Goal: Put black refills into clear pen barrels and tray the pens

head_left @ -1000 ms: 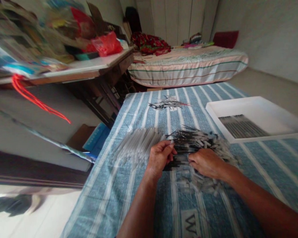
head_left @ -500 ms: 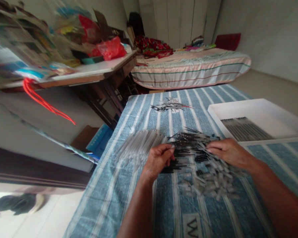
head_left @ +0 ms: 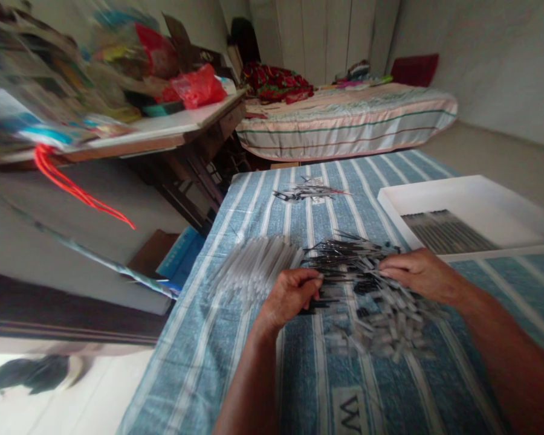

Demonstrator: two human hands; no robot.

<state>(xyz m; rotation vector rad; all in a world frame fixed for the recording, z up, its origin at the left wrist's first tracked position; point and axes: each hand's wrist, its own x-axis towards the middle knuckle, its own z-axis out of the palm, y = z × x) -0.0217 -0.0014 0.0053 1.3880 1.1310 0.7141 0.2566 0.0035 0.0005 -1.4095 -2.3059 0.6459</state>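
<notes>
My left hand (head_left: 294,296) is closed in a pinch at the left edge of a pile of thin black rods (head_left: 340,257); what its fingertips grip is too small to make out. Beside it on the left lies a heap of translucent whitish tubes (head_left: 258,266). My right hand (head_left: 414,275) also pinches, at the right end of the black rods, and its held piece cannot be made out. Short grey, clear pieces (head_left: 396,326) are scattered below my right hand. All of this rests on a blue and white striped cloth (head_left: 236,374).
A white tray (head_left: 471,193) with a row of dark-tipped sticks (head_left: 451,232) stands at the right. Farther back on the cloth is a small pile of thin parts (head_left: 308,192). A cluttered desk (head_left: 163,136) is at the left, a bed (head_left: 344,124) behind.
My left hand has shifted very slightly right and down. My right hand stays almost in place, still pinching. The view has moved a little.
</notes>
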